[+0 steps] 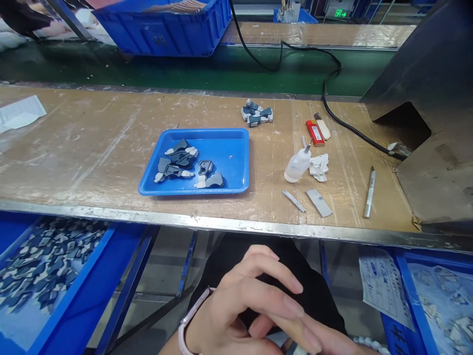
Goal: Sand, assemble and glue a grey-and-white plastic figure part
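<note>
Below the worn wooden desk (111,143) edge, the left hand (240,305) lay over the right hand (318,340), fingers loosely curled, holding nothing visible; the shallow blue plastic tray (229,148) of grey parts sat within easy reach.

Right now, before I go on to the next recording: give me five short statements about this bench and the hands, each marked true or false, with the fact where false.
1. The blue tray on the bench holds grey and white parts. True.
2. The left hand is reaching into the tray. False: it is below the bench edge, laid against the right hand, over the lap.
3. A red lighter lies right of the tray. True.
4. The squeeze bottle stands upright inside the tray. False: it is on the bare bench, right of the tray, tilted, beside a crumpled tissue.
5. A metal pen-like tool lies near the bench's right end. True.
</note>
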Available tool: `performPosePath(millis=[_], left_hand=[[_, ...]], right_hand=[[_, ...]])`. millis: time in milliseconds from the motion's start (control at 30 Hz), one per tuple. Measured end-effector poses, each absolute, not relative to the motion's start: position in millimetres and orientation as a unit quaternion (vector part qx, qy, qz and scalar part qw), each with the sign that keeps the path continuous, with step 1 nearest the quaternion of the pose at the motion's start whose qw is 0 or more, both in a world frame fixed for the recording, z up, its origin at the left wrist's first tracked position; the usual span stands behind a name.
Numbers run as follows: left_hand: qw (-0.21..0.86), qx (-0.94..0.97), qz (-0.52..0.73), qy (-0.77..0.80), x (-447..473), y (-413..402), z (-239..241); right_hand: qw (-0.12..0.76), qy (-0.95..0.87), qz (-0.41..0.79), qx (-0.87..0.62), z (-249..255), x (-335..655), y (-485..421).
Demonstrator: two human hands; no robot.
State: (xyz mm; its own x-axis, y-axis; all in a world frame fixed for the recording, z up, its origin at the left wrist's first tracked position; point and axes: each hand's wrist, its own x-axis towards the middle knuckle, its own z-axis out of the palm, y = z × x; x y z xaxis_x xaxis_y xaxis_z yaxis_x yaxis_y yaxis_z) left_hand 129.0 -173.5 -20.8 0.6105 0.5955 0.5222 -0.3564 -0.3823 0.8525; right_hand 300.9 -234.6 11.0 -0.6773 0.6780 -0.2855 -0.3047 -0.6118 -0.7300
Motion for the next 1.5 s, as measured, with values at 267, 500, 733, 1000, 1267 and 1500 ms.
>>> performPosePath(millis=[267, 500, 733, 1000, 1267, 1500], left_hand=[[0.558, 0.700, 0.440, 0.074, 131, -171, -18], [0.553, 0.709, 0.431, 0.082, 131, -172, -21], [0.612, 0.673, 0.407, 0.080, 136, -170, -23], [0.757, 0.504, 0.342, 0.237, 137, -163, -34], [0.756, 0.506, 0.342, 0.237, 137, -159, -37], [0.781, 0.479, 0.329, 0.230, 137, -158, -42]], right_hand=[[0.271, -0.424, 0.796, -0.337, 0, 313, -246], [0.240, -0.472, 0.752, -0.393, 4, 321, -248], [0.341, -0.206, 0.876, -0.271, -9, 307, -250], [0.419, 0.050, 0.898, -0.121, -4, 280, -237], [0.436, 0.059, 0.891, -0.109, -7, 277, -237], [0.465, 0.074, 0.872, -0.134, -16, 272, -234]])
